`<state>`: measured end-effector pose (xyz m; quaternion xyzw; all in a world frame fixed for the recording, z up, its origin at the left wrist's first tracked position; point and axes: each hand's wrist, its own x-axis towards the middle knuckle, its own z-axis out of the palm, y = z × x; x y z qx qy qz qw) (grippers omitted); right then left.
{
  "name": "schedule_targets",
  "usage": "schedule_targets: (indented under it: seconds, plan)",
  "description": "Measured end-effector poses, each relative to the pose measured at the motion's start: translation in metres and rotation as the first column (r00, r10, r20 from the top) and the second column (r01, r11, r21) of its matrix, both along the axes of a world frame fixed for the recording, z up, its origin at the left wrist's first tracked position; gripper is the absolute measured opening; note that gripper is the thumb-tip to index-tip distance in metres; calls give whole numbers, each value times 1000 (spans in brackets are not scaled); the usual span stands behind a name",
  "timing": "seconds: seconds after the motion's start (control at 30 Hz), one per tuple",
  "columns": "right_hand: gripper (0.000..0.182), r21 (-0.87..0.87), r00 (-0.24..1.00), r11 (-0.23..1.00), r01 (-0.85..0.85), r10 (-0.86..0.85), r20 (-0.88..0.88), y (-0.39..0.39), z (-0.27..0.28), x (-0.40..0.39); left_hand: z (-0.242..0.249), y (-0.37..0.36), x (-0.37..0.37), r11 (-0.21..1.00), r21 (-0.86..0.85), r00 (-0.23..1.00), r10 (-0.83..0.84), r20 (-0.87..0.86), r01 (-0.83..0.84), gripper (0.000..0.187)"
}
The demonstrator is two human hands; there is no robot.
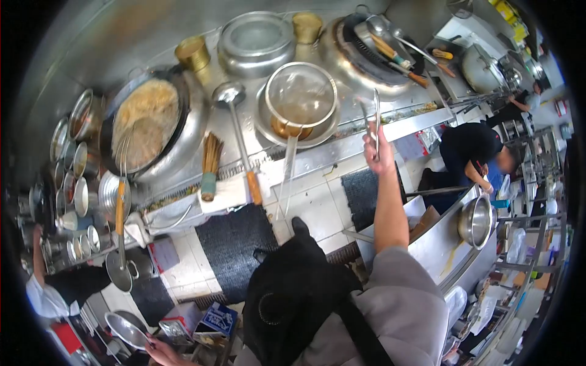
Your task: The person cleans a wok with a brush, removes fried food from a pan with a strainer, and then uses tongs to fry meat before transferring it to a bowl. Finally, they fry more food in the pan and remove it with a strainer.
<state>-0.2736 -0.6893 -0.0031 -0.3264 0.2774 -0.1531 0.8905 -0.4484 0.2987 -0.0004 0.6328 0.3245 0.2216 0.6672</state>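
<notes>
In my right hand [381,151], raised over the front edge of the steel cooking range, is a pair of metal tongs [376,116]. The tongs point away from me, with their two arms slightly apart. Low at the left, my left hand [163,352] grips the edge of a shallow round metal dish [126,330]. A round fine-mesh strainer [301,94] rests across a steel bowl [261,125] left of the tongs. Farther left, a steel ladle [238,122] with a wooden handle lies beside a bamboo brush [211,161].
A wok [146,104] of bubbling, frothy oil stands at the left, with a wooden-handled wire skimmer [120,201] across its rim. Ladles lie in another wok [372,52]. A person [467,149] bends at the right near a steel bowl [476,221]; another person [73,283] stands left.
</notes>
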Motion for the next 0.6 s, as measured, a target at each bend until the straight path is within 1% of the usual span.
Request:
schedule_targets:
  seconds: [0.03, 0.07, 0.1, 0.13, 0.17, 0.2, 0.23, 0.27, 0.3, 0.33, 0.37, 0.4, 0.43, 0.47, 0.5, 0.53, 0.6]
  plan:
    - [47, 100, 998, 994, 41, -46, 47, 5, 15, -8, 3, -24, 9, 1000, -10, 1000, -17, 20, 17, 23]
    - [51, 138, 939, 982, -128, 75, 337, -3, 9, -16, 10, -52, 4, 993, 114, 1000, 20, 10, -21, 18]
    - [52, 120, 907, 976, -181, 118, 403, -4, 18, -20, 34, -99, 2, 969, 240, 998, 60, -1, -58, 14]
    - [53, 101, 871, 967, -235, 164, 462, -7, 28, -22, 45, -129, 4, 925, 367, 994, 105, -10, -94, 11]
    - [53, 104, 874, 969, -225, 154, 461, -15, 32, -23, 44, -143, 10, 909, 411, 996, 86, -20, -70, 11]
    - [54, 32, 910, 979, -202, 175, 377, -23, 33, -25, 43, -153, 9, 888, 458, 997, 74, -35, -49, 12]
    - [56, -43, 936, 980, -194, 198, 290, -30, 33, -24, 36, -157, 7, 842, 537, 986, 126, -110, -48, 12]
    - [56, -36, 934, 978, -206, 208, 292, -40, 19, -18, 28, -162, 9, 790, 612, 966, 191, -175, -46, 14]
    - [59, -780, 1000, 626, -7, 5, -5, -45, 1, -9, 11, -148, 11, 981, 192, 999, 29, 40, -36, 17]
    - [61, -976, 937, -194, -102, -348, -29, -49, -17, -6, -3, -136, 10, 965, -242, 952, -24, 305, 102, 21]
    - [66, -870, 822, -91, -485, -387, -418, -40, 0, -15, -11, -132, 7, 948, -309, 954, 20, 300, 77, 22]
    - [66, -865, 821, -87, -494, -375, -431, -43, -5, -22, -11, -135, 6, 925, -376, 956, 63, 288, 53, 23]
    - [66, -654, 668, -185, -734, -370, -645, -52, -11, -26, 1, -153, 5, 903, -430, 952, 143, 269, -14, 23]
    - [67, -375, 462, -280, -884, -397, -793, -59, -13, -25, 14, -175, 8, 871, -485, 942, 221, 252, -74, 24]
    - [70, -421, 496, -263, -868, -434, -752, -53, -1, -26, 25, -197, 6, 892, -427, 939, 264, 220, -151, 26]
    - [70, -414, 494, -271, -869, -431, -755, -46, 0, -29, 21, -194, -5, 890, -427, 939, 272, 212, -161, 26]
    - [72, -461, 483, -170, -871, -462, -744, -40, 3, -34, -5, -174, -25, 881, -469, 924, 223, 310, -55, 28]
